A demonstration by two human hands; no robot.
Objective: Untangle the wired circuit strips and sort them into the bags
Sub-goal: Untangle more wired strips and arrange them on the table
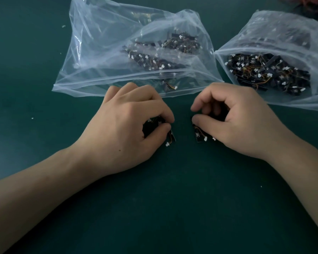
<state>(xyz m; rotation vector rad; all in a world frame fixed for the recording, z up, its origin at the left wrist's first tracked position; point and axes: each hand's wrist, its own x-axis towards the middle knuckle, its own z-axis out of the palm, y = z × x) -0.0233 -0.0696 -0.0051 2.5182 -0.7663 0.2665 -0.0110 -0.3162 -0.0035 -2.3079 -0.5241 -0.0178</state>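
Though parted by a bare gap of table (182, 180), not yet bagged: left strip (172, 135) pinched between thumb and forefinger of the left hand (125, 125), right strip (197, 133) gripped under the thumb of the right hand (239, 123), other fingers curled above. Both grips clenched on their strips, low against the table.

Long axis of each strip running from the fingertips back toward the wrist side, poking out below the thumb, with a white plug and thin coloured wires at that near end. No wire seen crossing from one grip to the other, so judged untangled. More dark pieces with white plugs tucked inside the left palm; number impossible to tell.

Just beyond the left knuckles, touching or nearly so, the near edge of the middle bag (99, 52), partly filled with like strips. Beyond the right grip and off to its outer side, the right bag (283, 28), fuller.

Left hand nearer the middle bag, right hand nearer the right bag, so probably a short forward reach for each, far end of the strip leading. Matching of sort to bag, and place of each mouth: cannot tell. Far past the right grip, at the top corner, a heap of red wire (308, 2).
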